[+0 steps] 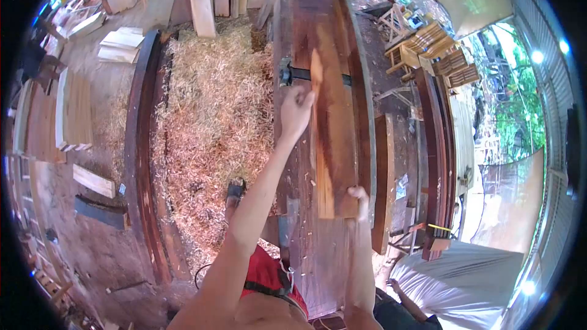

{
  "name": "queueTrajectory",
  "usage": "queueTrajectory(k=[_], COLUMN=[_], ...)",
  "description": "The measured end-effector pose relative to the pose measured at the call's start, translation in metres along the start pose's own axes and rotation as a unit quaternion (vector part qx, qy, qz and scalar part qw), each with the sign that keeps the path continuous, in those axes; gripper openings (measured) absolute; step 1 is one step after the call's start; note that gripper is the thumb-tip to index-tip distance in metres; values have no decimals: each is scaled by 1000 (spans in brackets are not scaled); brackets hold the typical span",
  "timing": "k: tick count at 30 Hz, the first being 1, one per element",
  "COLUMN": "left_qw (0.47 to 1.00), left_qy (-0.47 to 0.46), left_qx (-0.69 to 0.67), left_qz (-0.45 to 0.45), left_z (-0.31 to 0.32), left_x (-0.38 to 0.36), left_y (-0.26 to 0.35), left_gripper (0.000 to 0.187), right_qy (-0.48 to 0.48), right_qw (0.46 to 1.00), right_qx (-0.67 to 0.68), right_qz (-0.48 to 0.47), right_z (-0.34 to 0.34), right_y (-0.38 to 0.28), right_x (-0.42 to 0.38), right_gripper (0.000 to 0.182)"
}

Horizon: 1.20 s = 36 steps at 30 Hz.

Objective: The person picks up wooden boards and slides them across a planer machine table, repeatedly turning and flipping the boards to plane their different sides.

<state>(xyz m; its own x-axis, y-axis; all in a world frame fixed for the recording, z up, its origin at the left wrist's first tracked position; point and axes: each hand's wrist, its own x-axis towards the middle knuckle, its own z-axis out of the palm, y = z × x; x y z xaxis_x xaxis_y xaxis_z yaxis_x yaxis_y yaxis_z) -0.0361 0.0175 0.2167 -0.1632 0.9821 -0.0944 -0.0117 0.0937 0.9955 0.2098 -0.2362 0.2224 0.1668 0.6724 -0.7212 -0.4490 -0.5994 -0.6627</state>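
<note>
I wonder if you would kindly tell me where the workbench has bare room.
The workbench looks mostly bare at its near end, past the ends of the brown board and pale strip, between the red shorts and right forearm. It is crowded farther up, with both pieces, the left hand and the black bar.

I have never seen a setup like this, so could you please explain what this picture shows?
There is no machine here: a person works with two bare hands, and the single picture comes from a camera worn on the head, looking forward and down. On the long dark wooden bench lie a brown board and, along its left side, a lighter strip. The left hand is curled at the strip's edge; the right hand is at the board's near end. Whether either grips firmly, I cannot tell. Wood shavings cover the ground left of the bench.
</note>
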Motion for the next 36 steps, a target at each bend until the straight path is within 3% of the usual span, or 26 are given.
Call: queueTrajectory(k=[1, 3, 5, 6, 7, 8, 9, 10, 12, 16, 18, 19, 20, 21, 22, 24, 25, 27, 29, 31, 36], left_qw=[1000, 988, 975, 978, 958, 970, 972, 964, 954, 940, 877, 937, 960, 937, 890, 809, 801, 694, 690, 687, 683], left_qy=[-7, 85, -79, -135, -138, -92, -96, -69, -131, -141, -277, -216, -183, -103, -70, -172, -175, -199, -188, -175, -167], left_qx=[-1, 114, 107, -22, -139, -142, -149, -133, -186, -147, -99, 97, 196, 320, 351, 502, 513, 649, 655, 662, 659], left_qz=[6, -62, -175, -156, -211, -176, -157, -222, -197, -274, -379, -255, -77, 91, 284, 254, 255, 238, 245, 243, 265], left_z=[18, 61, 46, 51, 37, 36, 35, 35, 25, 24, 26, 33, 45, 57, 68, 115, 126, 145, 146, 145, 147], left_x=[22, 54, 56, 70, 29, 5, -15, -35, -101, -212, -235, -245, -238, -232, -213, -195, -188, -181, -178, -177, -125], left_y=[5, 0, 17, -50, -13, -13, -30, -50, -70, -95, -144, -138, -134, -127, -127, -100, -116, -145, -162, -164, -170], left_gripper=[74, 87, 91, 69, 49, 38, 50, 64, 71, 77, 86, 91, 95, 99, 103, 104, 104, 101, 98, 95, 88], right_qy=[-44, -24, 53, 137, 178, 184, 188, 192, 193, 214, 223, 226, 220, 221, 212, 204, 200, 179, 171, 188, 157], right_qw=[996, 964, 895, 819, 796, 774, 752, 732, 722, 710, 709, 703, 722, 729, 731, 735, 744, 732, 740, 697, 727], right_qx=[-29, -221, -389, -526, -549, -571, -594, -610, -615, -622, -633, -649, -621, -613, -610, -597, -587, -608, -588, -589, -560], right_qz=[-74, -143, -210, -185, -182, -201, -216, -235, -250, -251, -214, -185, -211, -209, -222, -249, -248, -250, -279, -362, -366], right_z=[8, 36, 63, 79, 77, 65, 53, 42, 0, -69, -96, -109, -134, -155, -168, -188, -192, -209, -220, -222, -197], right_y=[3, -8, -8, -17, -10, 4, 23, 38, 85, 156, 178, 192, 214, 232, 251, 276, 285, 291, 309, 313, 280], right_x=[-16, -55, -91, -114, -120, -128, -138, -159, -189, -254, -271, -278, -270, -259, -249, -229, -225, -217, -209, -195, -165], right_gripper=[77, 95, 104, 108, 110, 109, 109, 108, 108, 107, 108, 109, 109, 109, 108, 105, 105, 100, 94, 89, 94])
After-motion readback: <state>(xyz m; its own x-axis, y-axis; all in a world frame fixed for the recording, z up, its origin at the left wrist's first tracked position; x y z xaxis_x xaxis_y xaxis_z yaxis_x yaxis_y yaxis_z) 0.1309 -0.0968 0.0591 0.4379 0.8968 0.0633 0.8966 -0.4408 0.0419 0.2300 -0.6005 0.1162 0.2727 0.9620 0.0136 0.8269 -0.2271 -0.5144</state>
